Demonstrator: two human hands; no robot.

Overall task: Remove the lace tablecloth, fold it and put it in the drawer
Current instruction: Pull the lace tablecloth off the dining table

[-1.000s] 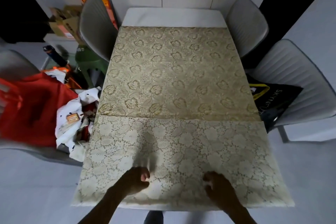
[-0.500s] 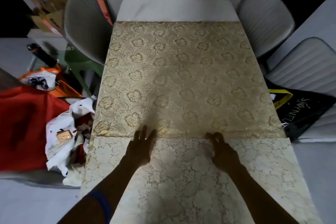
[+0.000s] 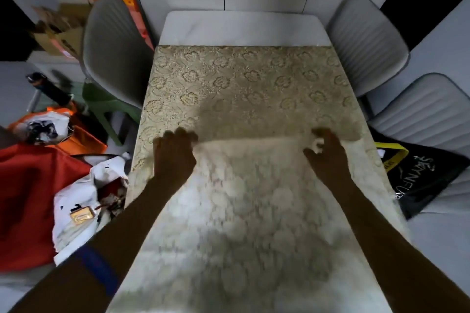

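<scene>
On the long white table, a cream-and-gold lace tablecloth with a flower pattern covers all but a bare strip at the far end, and its near part is doubled back over itself as a paler, blurred flap whose folded edge runs across the table between the two hands. The left hand sits at the left end of that edge with its fingers curled down over the lace, closed on the cloth. The right hand is at the right end, thumb and fingers bent together with a bit of pale lace pinched between them. Both bare forearms reach in from the bottom of the view, and a dark blue band circles the left one. A grey shell chair stands just beside the table's left side, and two grey ribbed chairs stand along its right. A red cloth and white crumpled bags lie heaped at the left, and a black bag with yellow trim rests on the nearer right chair.
</scene>
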